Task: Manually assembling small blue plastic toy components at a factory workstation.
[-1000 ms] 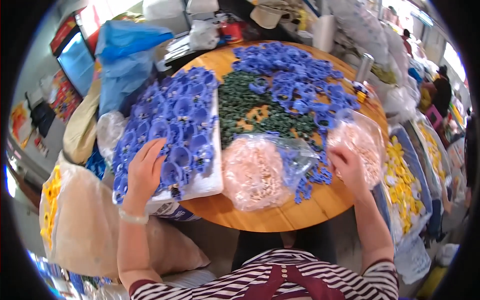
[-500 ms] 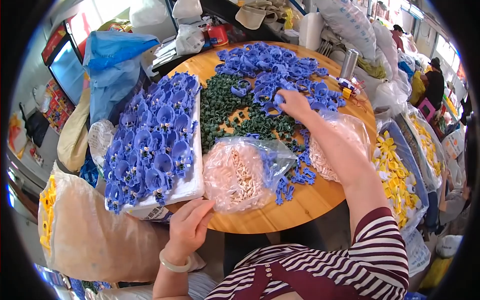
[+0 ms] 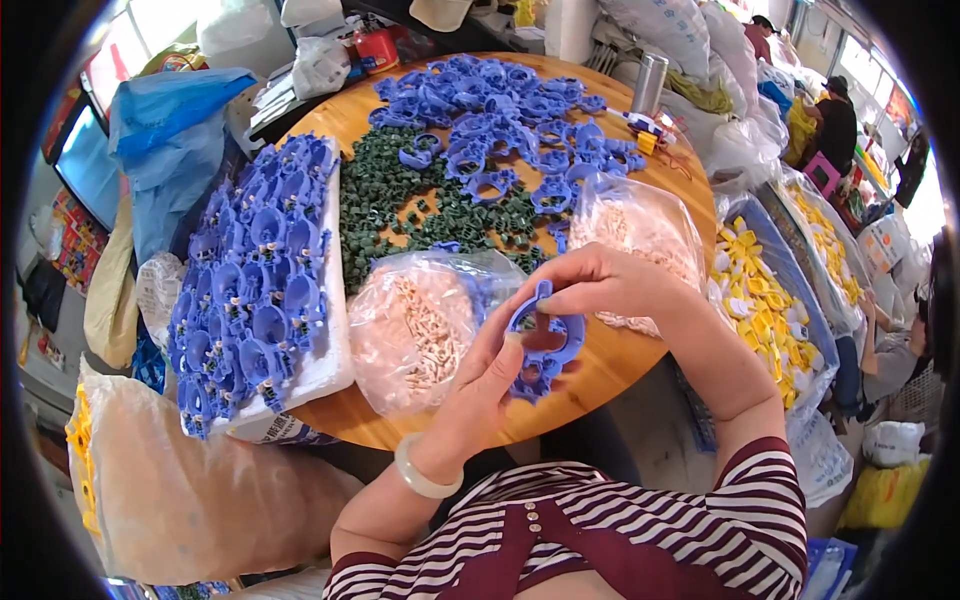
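Note:
Between both hands, over the near part of the round wooden table, I hold a blue ring-shaped plastic part (image 3: 568,338). My left hand (image 3: 478,372), with a pale bangle at its wrist, grips the part's left side with thumb and fingers. From above, my right hand (image 3: 610,285) pinches its upper edge. Just left of my hands lies a clear bag (image 3: 392,335) of small pale pink pieces. Beyond it spreads a pile of small dark green plastic pieces (image 3: 385,205). More blue plastic parts (image 3: 480,100) are heaped at the table's far side.
On the left, a white foam board (image 3: 338,330) carries rows of blue assemblies (image 3: 262,280). A second bag of pale pieces (image 3: 640,235) lies right of my hands. A metal cylinder (image 3: 650,84) stands at the far right. Yellow parts (image 3: 765,310) fill a crate beside the table.
My right hand has come back from the far heap with a blue part. The left hand has risen from the table's edge to meet it, and both now hold the part.

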`<state>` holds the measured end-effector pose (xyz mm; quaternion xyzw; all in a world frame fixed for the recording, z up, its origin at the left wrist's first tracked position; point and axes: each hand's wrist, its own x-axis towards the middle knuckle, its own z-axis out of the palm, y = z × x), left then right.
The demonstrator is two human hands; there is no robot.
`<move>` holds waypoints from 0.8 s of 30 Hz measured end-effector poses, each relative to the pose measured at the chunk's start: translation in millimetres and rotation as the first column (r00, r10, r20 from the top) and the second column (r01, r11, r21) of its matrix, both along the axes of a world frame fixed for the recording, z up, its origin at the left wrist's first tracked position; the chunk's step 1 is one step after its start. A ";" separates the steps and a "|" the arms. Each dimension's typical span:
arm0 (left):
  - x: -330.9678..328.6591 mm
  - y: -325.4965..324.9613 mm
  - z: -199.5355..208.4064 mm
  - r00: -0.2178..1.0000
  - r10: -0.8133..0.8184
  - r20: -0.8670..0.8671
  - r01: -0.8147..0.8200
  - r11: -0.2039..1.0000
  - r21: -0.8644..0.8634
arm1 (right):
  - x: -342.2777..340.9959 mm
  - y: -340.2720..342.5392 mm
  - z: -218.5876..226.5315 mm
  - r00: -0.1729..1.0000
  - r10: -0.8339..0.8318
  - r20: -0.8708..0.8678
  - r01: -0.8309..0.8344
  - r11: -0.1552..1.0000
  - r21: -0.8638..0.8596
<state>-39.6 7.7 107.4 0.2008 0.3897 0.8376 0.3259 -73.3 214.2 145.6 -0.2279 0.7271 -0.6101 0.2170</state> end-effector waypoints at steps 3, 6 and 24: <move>4.8 1.7 -32.6 0.980 -0.041 0.196 0.030 0.998 0.061 | 1.0 12.2 -8.3 0.996 -0.061 0.057 0.056 0.994 0.098; 13.8 2.4 -47.3 0.974 0.008 0.225 -0.001 1.000 -0.031 | -24.4 38.7 -28.6 0.942 -0.314 -0.121 0.336 0.897 0.288; 6.7 2.2 -72.3 0.949 0.017 0.314 -0.037 0.998 0.058 | -24.1 38.0 -69.9 0.922 -0.375 -0.095 0.371 0.927 -0.053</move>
